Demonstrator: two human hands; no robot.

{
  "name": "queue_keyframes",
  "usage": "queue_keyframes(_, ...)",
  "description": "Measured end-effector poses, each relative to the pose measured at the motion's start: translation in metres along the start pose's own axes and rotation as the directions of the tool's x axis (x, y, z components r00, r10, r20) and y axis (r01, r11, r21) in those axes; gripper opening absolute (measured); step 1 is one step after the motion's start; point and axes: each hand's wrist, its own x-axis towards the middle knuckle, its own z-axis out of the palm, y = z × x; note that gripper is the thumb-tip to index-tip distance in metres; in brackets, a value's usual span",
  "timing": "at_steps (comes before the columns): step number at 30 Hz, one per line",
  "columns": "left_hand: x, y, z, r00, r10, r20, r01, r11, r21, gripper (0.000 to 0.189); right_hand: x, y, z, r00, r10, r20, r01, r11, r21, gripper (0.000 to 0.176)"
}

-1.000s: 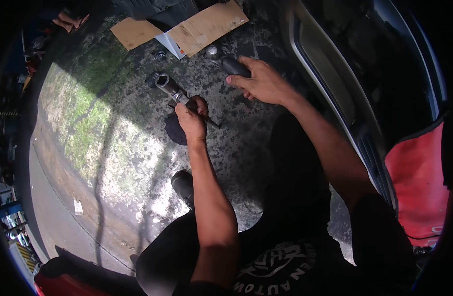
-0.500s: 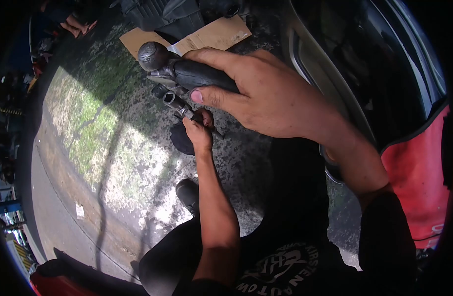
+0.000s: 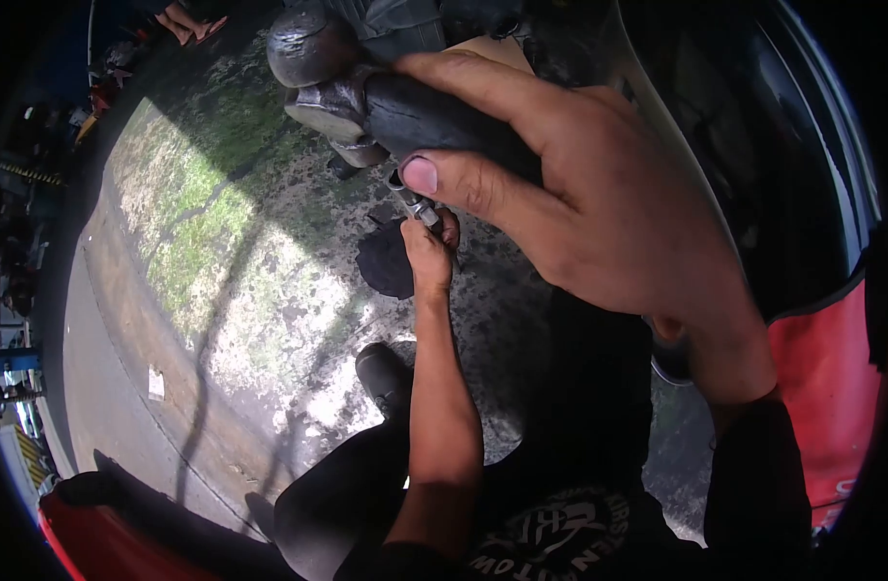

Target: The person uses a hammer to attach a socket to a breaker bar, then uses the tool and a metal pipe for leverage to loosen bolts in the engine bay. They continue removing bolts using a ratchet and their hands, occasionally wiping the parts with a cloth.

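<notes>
My right hand [image 3: 579, 184] is closed around the dark handle of a ball-peen hammer [image 3: 314, 50], close under its head. The hammer is raised near the camera, its rounded peen toward the upper left. Lower down, my left hand [image 3: 429, 254] grips a metal socket tool [image 3: 422, 207]. Its socket end points up toward the hammer and is partly hidden by my right thumb. A gap between hammer and tool cannot be judged from here. Behind my left hand a dark, crumpled-looking thing [image 3: 384, 259] sits by the ground.
A red car panel [image 3: 826, 387] and a dark glossy vehicle part stand at my right. Cardboard [image 3: 502, 50] and grey plastic parts lie at the top. My shoe [image 3: 384, 378] rests on stained concrete [image 3: 270, 320]. Another person's feet [image 3: 187, 24] show at upper left.
My right hand and the hammer have come up closer to the camera and look larger. The thumb now covers more of the socket. My left hand appears farther right in the view.
</notes>
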Motion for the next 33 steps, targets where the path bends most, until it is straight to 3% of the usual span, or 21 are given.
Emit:
queue_keyframes(2, -0.002, 0.004, 0.000, 0.964, -0.242, 0.111, 0.259, 0.949, -0.179, 0.022, -0.002, 0.001, 0.000, 0.996, 0.061, 0.068, -0.062, 0.998, 0.016, 0.046)
queue_keyframes(4, -0.003, 0.007, 0.002, 0.960, -0.258, 0.109, 0.276, 0.940, -0.200, 0.018, -0.004, 0.007, 0.005, 0.959, 0.196, 0.206, -0.204, 0.979, 0.020, 0.046)
queue_keyframes(6, -0.004, 0.008, 0.005, 0.975, -0.210, 0.068, 0.218, 0.965, -0.145, 0.013, -0.004, 0.009, 0.010, 0.947, 0.262, 0.185, -0.278, 0.958, 0.067, 0.047)
queue_keyframes(12, -0.011, -0.021, -0.004, 0.984, -0.176, 0.029, 0.176, 0.984, 0.012, 0.009, -0.009, 0.018, 0.014, 0.995, 0.066, 0.072, -0.071, 0.996, 0.060, 0.043)
queue_keyframes(15, -0.028, -0.064, -0.012, 0.991, -0.131, 0.005, 0.123, 0.944, 0.307, 0.013, -0.010, 0.016, 0.012, 1.000, 0.002, -0.012, -0.002, 0.998, 0.064, 0.037)
queue_keyframes(17, -0.030, -0.068, -0.015, 0.993, -0.119, 0.005, 0.109, 0.925, 0.364, 0.014, -0.009, 0.012, 0.007, 0.998, -0.042, -0.037, 0.044, 0.998, 0.033, 0.034)
queue_keyframes(22, -0.021, -0.052, -0.008, 0.997, -0.080, -0.016, 0.081, 0.959, 0.271, 0.011, -0.011, 0.011, 0.003, 0.990, -0.141, 0.001, 0.141, 0.986, -0.089, 0.033)
queue_keyframes(24, -0.018, -0.043, -0.005, 0.998, -0.066, -0.020, 0.069, 0.969, 0.236, 0.013, -0.013, 0.012, 0.001, 0.996, -0.046, 0.070, 0.050, 0.997, -0.055, 0.035)
queue_keyframes(25, -0.018, -0.042, -0.003, 0.998, -0.063, -0.018, 0.065, 0.972, 0.227, 0.015, -0.013, 0.008, -0.001, 0.986, 0.094, 0.137, -0.100, 0.994, 0.036, 0.037)
queue_keyframes(27, -0.018, -0.037, 0.000, 0.999, -0.048, -0.023, 0.052, 0.974, 0.220, 0.019, -0.013, 0.008, 0.001, 0.964, 0.201, 0.172, -0.221, 0.970, 0.105, 0.039)
queue_keyframes(30, -0.017, -0.039, 0.003, 0.999, -0.031, -0.013, 0.033, 0.973, 0.227, 0.026, -0.012, 0.011, 0.001, 0.980, 0.181, 0.081, -0.188, 0.978, 0.089, 0.042)
queue_keyframes(32, -0.006, -0.023, -0.001, 0.993, -0.102, 0.064, 0.093, 0.988, 0.123, 0.030, -0.007, 0.002, -0.011, 0.980, 0.186, 0.069, -0.192, 0.976, 0.098, 0.045)
queue_keyframes(33, 0.003, -0.013, -0.011, 0.952, -0.214, 0.221, 0.229, 0.973, -0.043, 0.036, -0.005, -0.001, -0.015, 0.983, 0.177, 0.052, -0.182, 0.978, 0.098, 0.046)
